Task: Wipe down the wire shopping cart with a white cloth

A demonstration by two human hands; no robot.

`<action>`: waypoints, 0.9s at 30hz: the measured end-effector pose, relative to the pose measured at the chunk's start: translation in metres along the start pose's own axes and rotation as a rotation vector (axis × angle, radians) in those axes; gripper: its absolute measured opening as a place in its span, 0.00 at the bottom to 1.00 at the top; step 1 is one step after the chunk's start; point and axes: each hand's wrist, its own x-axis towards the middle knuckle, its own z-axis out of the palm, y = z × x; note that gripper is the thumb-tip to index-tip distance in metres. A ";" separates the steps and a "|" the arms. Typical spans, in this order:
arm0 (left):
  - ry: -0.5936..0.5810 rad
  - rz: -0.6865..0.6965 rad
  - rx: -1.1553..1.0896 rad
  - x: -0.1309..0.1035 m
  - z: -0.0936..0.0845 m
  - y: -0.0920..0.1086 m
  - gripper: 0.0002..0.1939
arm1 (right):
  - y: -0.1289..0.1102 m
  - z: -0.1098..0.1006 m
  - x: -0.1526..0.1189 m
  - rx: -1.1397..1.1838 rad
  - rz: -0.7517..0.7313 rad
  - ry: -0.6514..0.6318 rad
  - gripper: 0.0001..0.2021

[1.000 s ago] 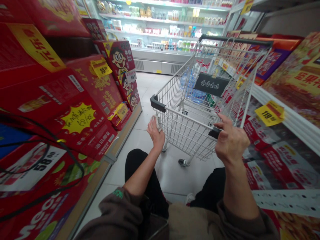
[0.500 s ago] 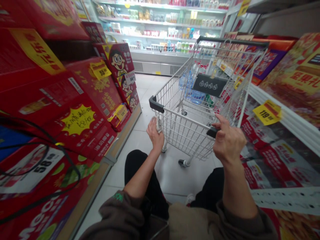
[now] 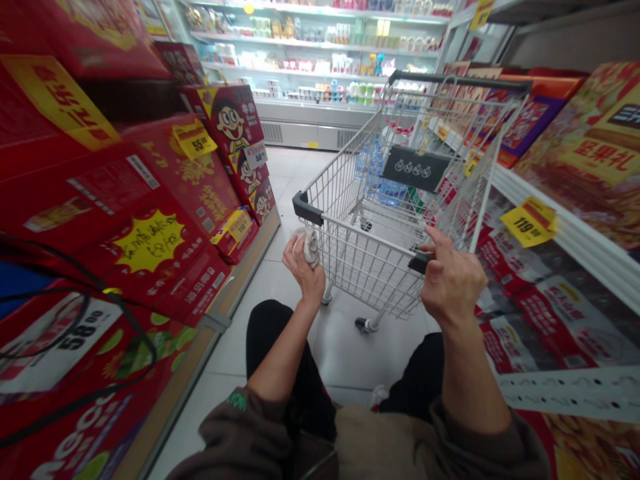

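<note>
A wire shopping cart (image 3: 370, 260) stands in front of me, with a dark handle at its far end and black corner guards on its near rim. My left hand (image 3: 306, 270) is closed on a crumpled whitish cloth (image 3: 311, 247), just below the near left corner guard (image 3: 307, 208). At the near right corner, my right hand (image 3: 453, 277) is beside the other black guard (image 3: 418, 262), its fingers partly curled and the index finger raised. Whether it grips the rim is hidden. A dark panel (image 3: 415, 169) with white symbols hangs inside the cart.
Red gift boxes (image 3: 190, 173) are stacked along the left, with black cables (image 3: 135, 313) in front. Shelves of packaged goods (image 3: 575, 147) line the right side. A lit refrigerated case (image 3: 320, 67) stands across the back. Water bottles (image 3: 393, 190) show behind the cart's wires.
My left hand has shifted slightly left and the cloth in it shows more fully. The whole view has moved a little; my right hand stays at the cart's near right corner.
</note>
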 end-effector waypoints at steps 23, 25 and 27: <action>-0.106 0.202 0.069 0.001 0.012 0.000 0.26 | 0.002 0.000 -0.001 0.030 0.019 -0.029 0.34; -0.169 0.190 0.094 -0.007 0.008 -0.006 0.27 | 0.001 0.000 -0.001 0.033 0.014 -0.020 0.34; -0.216 0.168 0.095 -0.009 0.001 -0.008 0.27 | 0.000 0.000 0.000 0.038 0.012 -0.017 0.34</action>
